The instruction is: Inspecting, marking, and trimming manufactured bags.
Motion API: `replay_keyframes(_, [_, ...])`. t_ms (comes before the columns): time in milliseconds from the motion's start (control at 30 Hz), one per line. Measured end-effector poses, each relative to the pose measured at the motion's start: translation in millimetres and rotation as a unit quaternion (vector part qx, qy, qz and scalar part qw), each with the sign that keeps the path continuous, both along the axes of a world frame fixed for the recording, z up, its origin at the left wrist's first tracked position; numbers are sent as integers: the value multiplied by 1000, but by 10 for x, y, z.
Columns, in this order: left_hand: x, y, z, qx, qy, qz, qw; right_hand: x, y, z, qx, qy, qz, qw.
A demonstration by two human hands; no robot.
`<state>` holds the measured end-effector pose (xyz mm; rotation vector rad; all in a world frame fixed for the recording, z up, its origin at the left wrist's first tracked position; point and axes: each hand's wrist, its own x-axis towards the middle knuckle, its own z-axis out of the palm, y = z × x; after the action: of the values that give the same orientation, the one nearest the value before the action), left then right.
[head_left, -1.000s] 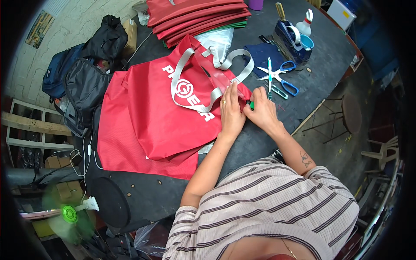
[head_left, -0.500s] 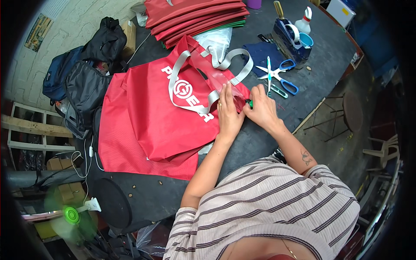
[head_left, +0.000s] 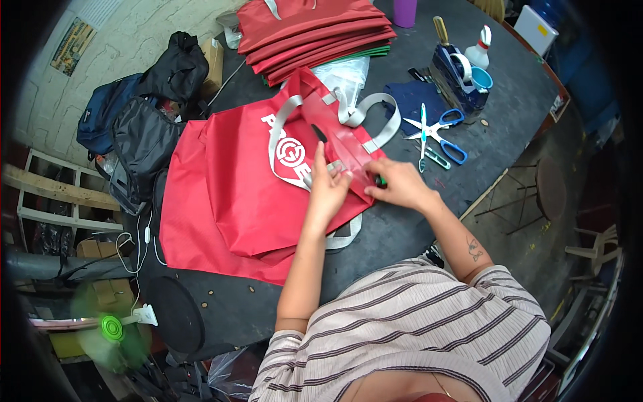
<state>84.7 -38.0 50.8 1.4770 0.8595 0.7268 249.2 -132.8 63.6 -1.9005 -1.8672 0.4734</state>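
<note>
A red tote bag [head_left: 221, 201] with grey straps and white printing lies flat on the dark table. My left hand [head_left: 325, 191] is over its right part, beside the lower strap, fingers apart and stretched out. At the bag's right corner, my right hand [head_left: 402, 184] is closed, fingertips at the red edge. A small green item [head_left: 380, 181] shows between its fingers; most of it is hidden, so its kind is unclear. Blue-handled scissors [head_left: 439, 134] and a teal-and-white slim tool [head_left: 423, 137] lie beyond my right hand, with a green cutter [head_left: 438, 158] beside them.
A stack of folded red bags [head_left: 315, 33] stands at the back. Further right are a tape dispenser [head_left: 459, 77], a spray bottle [head_left: 478, 50] and a purple cup [head_left: 404, 12]. Backpacks [head_left: 144, 127] sit on the left. A fan [head_left: 111, 328] spins at lower left.
My left hand has lifted from the bag's edge and moved left, its fingers spreading. My right hand has shifted slightly down with the bag's corner. More of the lower grey strap shows.
</note>
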Motion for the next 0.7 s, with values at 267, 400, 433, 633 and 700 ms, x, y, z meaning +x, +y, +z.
replay_keyframes(267, [359,809,332,380,243,80,889,-565,-163,89,-44,-91,141,985])
replay_keyframes(400, [426,1088,84,406,322,97,850,-641,-159,73,-62,-75,180,979])
replay_keyframes(433, [341,1216,-25,365,284,88,882,-607,-127,10,-35,41,164,985])
replay_keyframes(633, [54,1087,105,343,154,67,924,15,37,-357,70,262,-54,961])
replay_keyframes(700, [-98,1114,-18,364,195,100,905,64,116,-344,89,234,-105,962])
